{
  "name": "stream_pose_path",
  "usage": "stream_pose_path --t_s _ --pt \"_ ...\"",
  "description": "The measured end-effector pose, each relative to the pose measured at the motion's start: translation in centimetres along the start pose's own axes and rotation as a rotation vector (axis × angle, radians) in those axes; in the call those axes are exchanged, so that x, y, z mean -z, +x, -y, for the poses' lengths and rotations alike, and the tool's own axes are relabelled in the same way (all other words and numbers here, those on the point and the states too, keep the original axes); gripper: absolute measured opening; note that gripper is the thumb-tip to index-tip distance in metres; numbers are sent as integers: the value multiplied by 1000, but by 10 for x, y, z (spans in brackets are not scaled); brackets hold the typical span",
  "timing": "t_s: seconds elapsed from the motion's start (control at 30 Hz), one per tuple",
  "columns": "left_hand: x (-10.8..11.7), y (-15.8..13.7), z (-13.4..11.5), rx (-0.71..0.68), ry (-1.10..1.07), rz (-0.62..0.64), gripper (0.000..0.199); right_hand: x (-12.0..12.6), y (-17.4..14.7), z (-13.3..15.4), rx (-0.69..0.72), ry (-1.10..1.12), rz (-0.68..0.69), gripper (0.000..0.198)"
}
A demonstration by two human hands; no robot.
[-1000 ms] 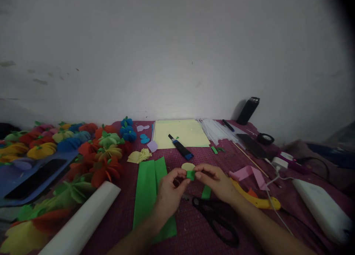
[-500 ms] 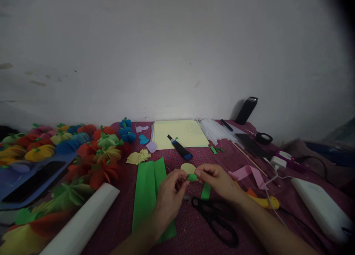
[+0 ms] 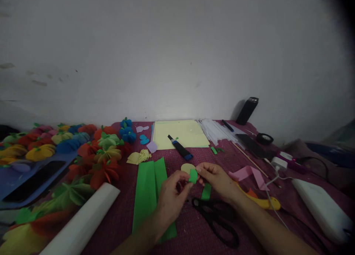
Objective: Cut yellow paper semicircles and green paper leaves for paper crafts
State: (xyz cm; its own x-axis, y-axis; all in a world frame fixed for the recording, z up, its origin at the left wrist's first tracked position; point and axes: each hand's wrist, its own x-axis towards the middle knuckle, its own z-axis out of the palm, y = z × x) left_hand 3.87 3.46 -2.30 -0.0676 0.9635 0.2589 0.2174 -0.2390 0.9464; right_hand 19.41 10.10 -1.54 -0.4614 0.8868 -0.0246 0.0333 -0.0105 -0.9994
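Observation:
Between both sets of fingertips is a small piece of green paper (image 3: 193,176), its flat face turned upward. My left hand (image 3: 173,194) pinches its left side with thumb and fingers. At its right edge, my right hand (image 3: 215,179) grips it between thumb and forefinger. A pale yellow paper circle (image 3: 188,167) lies just behind the fingertips, partly covered. Black-handled scissors (image 3: 215,218) rest on the cloth below my right hand, their blades partly hidden. Beside their pivot lies a short green strip (image 3: 206,192). Larger green paper sheets (image 3: 144,196) lie under and left of my left wrist.
Paper pumpkins in many colours (image 3: 105,148) crowd the left side, near a white roll (image 3: 83,221). At the back are yellow sheets (image 3: 180,131), a box cutter (image 3: 180,148) and a black bottle (image 3: 247,111). A yellow glue gun (image 3: 266,201) and a white power bank (image 3: 318,207) stand right.
The green paper has been turned and opened out between my fingers, so it shows a taller, squarer face. My left thumb has shifted slightly up and right.

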Motion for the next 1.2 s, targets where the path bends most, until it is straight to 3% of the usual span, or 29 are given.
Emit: stream_pose_path --t_s 0.27,0.37,0.63,0.8,0.93,1.2 --pt "1 5 6 81 -227 -33 6 4 -2 4 73 -19 50 29" --pt "1 6 6 170 -384 6 8 3 -2 1 104 -21 71 21" --pt "1 6 1 368 -645 99 15 0 -8 7 161 -49 167 28" --pt "1 5 -3 408 -678 136 14 1 -7 4 180 -68 170 23" --pt "2 3 -2 341 -662 181 15 0 -6 3 168 -30 165 22" --pt "-1 4 0 242 -437 177 23 -3 -4 6 200 -18 143 21"
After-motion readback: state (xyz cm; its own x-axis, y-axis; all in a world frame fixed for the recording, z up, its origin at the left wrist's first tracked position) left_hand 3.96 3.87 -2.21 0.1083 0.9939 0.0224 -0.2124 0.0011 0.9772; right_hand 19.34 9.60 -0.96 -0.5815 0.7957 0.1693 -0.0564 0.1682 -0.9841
